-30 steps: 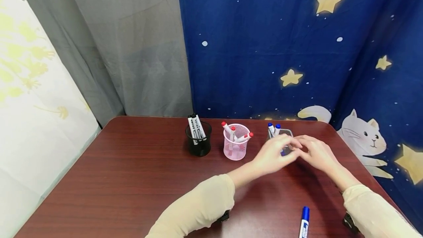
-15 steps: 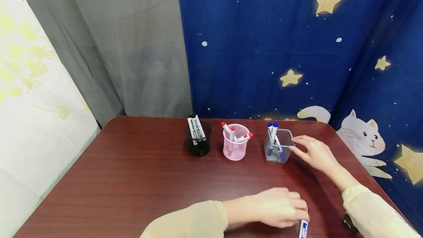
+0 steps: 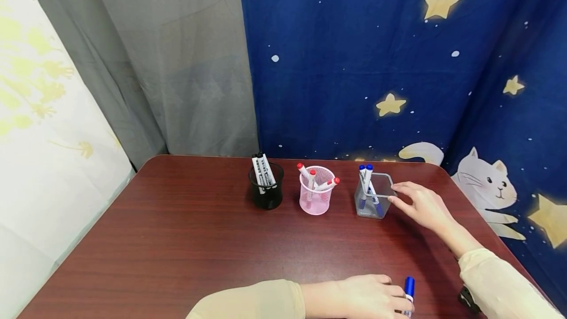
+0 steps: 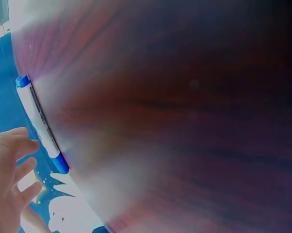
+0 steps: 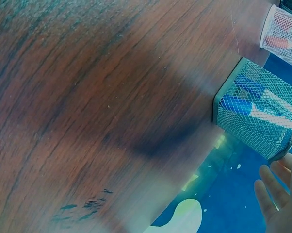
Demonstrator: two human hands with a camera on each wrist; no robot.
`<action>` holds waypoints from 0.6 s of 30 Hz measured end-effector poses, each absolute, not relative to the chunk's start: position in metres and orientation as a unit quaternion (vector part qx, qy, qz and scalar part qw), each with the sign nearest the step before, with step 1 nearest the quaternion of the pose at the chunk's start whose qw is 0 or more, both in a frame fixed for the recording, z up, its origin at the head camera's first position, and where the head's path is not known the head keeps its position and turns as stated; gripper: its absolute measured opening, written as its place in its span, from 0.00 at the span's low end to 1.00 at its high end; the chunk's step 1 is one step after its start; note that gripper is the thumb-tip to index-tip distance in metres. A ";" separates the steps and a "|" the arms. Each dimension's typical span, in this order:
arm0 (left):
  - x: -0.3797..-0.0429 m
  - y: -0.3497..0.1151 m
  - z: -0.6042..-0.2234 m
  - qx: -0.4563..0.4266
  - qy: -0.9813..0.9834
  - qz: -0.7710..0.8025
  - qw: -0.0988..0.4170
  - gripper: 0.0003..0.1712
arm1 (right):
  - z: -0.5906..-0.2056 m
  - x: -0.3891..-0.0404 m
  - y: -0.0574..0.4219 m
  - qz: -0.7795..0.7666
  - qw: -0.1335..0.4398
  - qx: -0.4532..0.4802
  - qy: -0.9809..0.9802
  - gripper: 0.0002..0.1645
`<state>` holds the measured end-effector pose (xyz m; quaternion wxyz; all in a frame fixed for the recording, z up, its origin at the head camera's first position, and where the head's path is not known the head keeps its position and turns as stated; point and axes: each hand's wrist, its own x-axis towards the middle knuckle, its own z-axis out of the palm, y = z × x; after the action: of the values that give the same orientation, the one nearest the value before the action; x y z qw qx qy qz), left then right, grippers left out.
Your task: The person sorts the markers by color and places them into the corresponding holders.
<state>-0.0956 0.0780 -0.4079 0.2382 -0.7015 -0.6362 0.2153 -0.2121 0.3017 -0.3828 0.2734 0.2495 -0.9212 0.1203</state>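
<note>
Near the front edge, a whiteboard marker (image 3: 409, 287) with a blue cap and white barrel lies on the table. My left hand (image 3: 371, 297) is over its lower part. In the left wrist view the marker (image 4: 39, 119) is whole, and the left hand's fingers (image 4: 24, 170) are loosely bent beside it with a gap. My right hand (image 3: 421, 205) holds the right rim of a grey mesh pen holder (image 3: 373, 208) between thumb and forefinger; its other fingers (image 5: 267, 191) spread free in the right wrist view. Several blue-capped markers (image 3: 367, 174) lean inside that holder.
Left of the grey holder stands a pink mesh cup (image 3: 315, 206) with red-capped markers (image 3: 312, 177). Further left is a black mesh cup (image 3: 267, 201) with black-capped markers (image 3: 266, 171). Curtains (image 3: 319, 87) hang behind the brown table (image 3: 199, 240).
My left hand has drawn back from the grey holder toward the front edge, down to the marker lying there. The right hand stays at the holder's rim.
</note>
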 end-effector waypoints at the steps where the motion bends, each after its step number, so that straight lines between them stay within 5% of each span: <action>1: -0.096 0.078 -0.408 -0.703 -0.633 0.219 0.238 0.20 | -0.383 -0.212 0.302 0.120 0.274 0.250 -0.921 0.20; 18: -0.098 0.087 -0.417 -0.706 -0.623 0.255 0.218 0.21 | -0.384 -0.213 0.302 0.122 0.276 0.251 -0.920 0.20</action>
<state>-0.0976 0.0873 -0.4170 0.2181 -0.7064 -0.6231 0.2552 -0.2129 0.3020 -0.3841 0.2757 0.2508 -0.9199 0.1223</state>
